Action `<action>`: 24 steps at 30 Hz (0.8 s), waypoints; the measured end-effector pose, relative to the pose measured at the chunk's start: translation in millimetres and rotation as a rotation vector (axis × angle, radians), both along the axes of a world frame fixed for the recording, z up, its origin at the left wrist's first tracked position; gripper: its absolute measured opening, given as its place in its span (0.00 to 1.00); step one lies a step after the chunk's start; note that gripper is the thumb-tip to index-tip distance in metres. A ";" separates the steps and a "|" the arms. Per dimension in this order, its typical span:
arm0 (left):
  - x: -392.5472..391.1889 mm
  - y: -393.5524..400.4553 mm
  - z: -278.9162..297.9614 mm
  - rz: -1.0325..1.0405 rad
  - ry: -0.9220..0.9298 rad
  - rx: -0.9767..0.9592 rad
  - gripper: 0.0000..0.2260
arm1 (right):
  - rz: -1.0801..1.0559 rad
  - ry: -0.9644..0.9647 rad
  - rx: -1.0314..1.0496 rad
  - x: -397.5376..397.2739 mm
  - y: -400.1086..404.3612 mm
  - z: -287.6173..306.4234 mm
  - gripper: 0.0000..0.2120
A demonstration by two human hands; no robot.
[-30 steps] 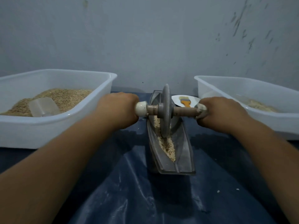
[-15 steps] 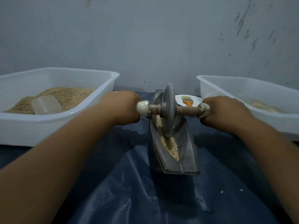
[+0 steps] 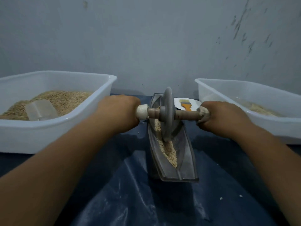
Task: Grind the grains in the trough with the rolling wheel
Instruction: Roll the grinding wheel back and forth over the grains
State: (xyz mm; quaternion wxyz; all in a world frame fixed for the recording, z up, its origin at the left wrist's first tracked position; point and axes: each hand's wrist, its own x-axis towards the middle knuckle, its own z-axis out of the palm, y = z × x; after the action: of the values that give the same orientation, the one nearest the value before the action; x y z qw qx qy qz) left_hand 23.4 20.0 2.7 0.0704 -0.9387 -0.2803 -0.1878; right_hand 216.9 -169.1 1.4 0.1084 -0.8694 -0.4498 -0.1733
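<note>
Grains (image 3: 167, 149) lie in a pale ridge along the groove of the metal trough (image 3: 187, 154), which runs straight away from me between my two hands. The rolling wheel (image 3: 167, 115) stands upright in that groove toward its far half, its rim down in the grain. My left hand (image 3: 118, 111) is wrapped around the axle's white-capped end, and my right hand (image 3: 223, 118) is closed around the other end.

To grind well, I judge I should press evenly on both ends so the wheel stays vertical, and roll the full length so the near heap gets crushed too.

Beyond my left hand is a white tub (image 3: 81, 124) of grain with a clear scoop (image 3: 40, 110); beyond my right, a second tub (image 3: 276, 126). Past the wheel, an orange-handled brush (image 3: 185, 105) lies on a white plate (image 3: 194, 102). A dark blue sheet (image 3: 130, 193) covers the counter. I can read no writing or brand anywhere.
</note>
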 end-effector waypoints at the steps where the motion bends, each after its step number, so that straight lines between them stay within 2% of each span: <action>1: 0.5 0.5 1.1 -0.001 0.019 -0.010 0.11 | 0.010 -0.001 -0.012 0.5 0.0 0.9 0.06; 3: -4.7 0.3 9.1 -0.028 0.142 -0.126 0.10 | 0.052 0.115 -0.113 0.6 -6.0 11.7 0.06; 6: -20.0 -4.9 26.2 -0.094 0.316 -0.367 0.08 | 0.116 0.403 -0.320 -9.2 -26.8 37.5 0.09; 9: -27.1 -9.9 34.0 -0.112 0.404 -0.448 0.08 | 0.165 0.521 -0.394 -18.0 -39.3 51.1 0.12; 11: -21.8 -9.3 29.5 -0.090 0.346 -0.406 0.08 | 0.125 0.494 -0.358 -16.4 -33.7 43.9 0.12; 13: -12.6 -6.8 15.4 -0.057 0.212 -0.270 0.08 | 0.060 0.302 -0.219 -8.4 -18.0 25.3 0.08; 15: -2.8 -4.3 0.5 -0.003 0.053 -0.038 0.08 | -0.022 0.050 -0.052 -4.8 -3.0 6.5 0.06; 17: 2.2 -2.9 -4.7 0.021 -0.020 0.056 0.08 | -0.046 -0.073 0.006 -3.2 5.0 -1.8 0.06; 20: -2.9 -1.9 6.8 -0.015 0.139 -0.144 0.10 | -0.002 -0.008 -0.108 -1.8 -2.5 9.5 0.04; 24: -21.3 -11.0 29.7 -0.092 0.333 -0.364 0.08 | 0.089 0.365 -0.357 -16.0 -31.5 42.0 0.12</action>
State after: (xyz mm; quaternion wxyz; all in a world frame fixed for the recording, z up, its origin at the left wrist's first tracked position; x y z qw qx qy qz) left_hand 2.1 9.0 32.4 -0.0631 -0.9657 -0.2512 0.0199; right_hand 200.9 -200.6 43.5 0.0399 -0.8709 -0.4842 0.0734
